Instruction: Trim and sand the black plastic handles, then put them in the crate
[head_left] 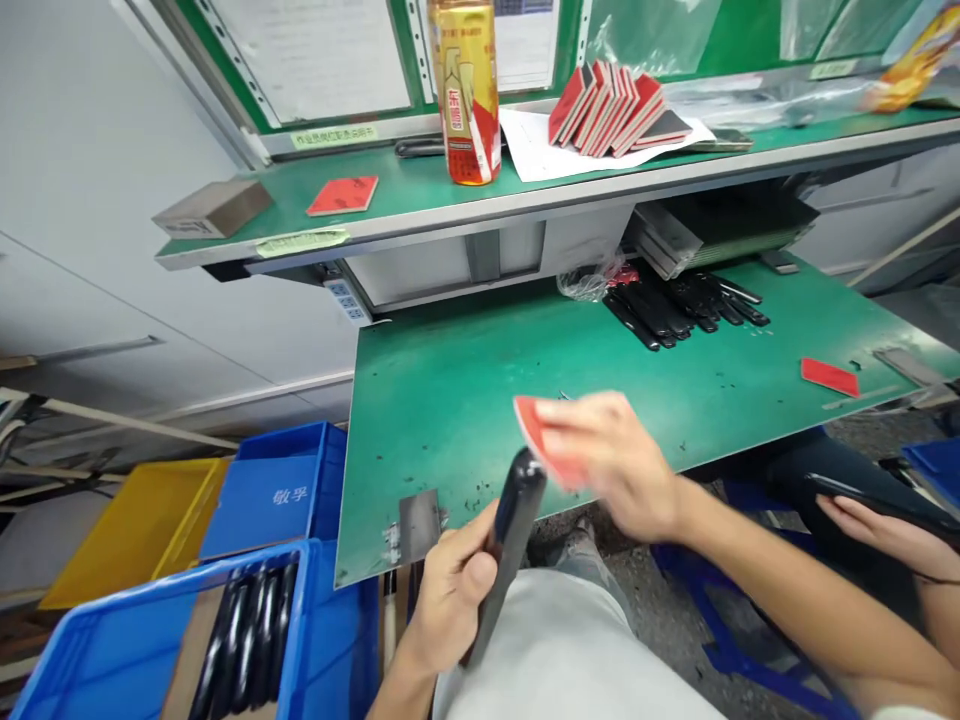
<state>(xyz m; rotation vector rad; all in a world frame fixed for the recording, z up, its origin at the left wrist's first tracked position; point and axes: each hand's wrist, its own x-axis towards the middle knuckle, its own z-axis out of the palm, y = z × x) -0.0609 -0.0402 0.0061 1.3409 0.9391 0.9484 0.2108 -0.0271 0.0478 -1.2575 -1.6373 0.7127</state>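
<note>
My left hand [454,590] is wrapped around a long glossy black handle-shaped piece [516,510], tilted with its rounded end up and away from me. In my right hand [619,460], blurred by motion, a thin flexible red pad [534,425], like a sanding sponge, is gripped between fingers and thumb. The pad is right at the black piece's upper end; whether they touch I cannot tell. Below them is the near edge of the green worktable [450,400], with dark crumbs scattered on it. A grey metal plate [418,525] lies at its near left corner.
Black pieces [667,305] lie piled at the back; others fill a blue bin [300,620] at lower left. The shelf [405,205] holds a bottle [469,100], stacked red pads [607,110] and a block [214,208]. At right, another person's hand [885,530] holds a dark object.
</note>
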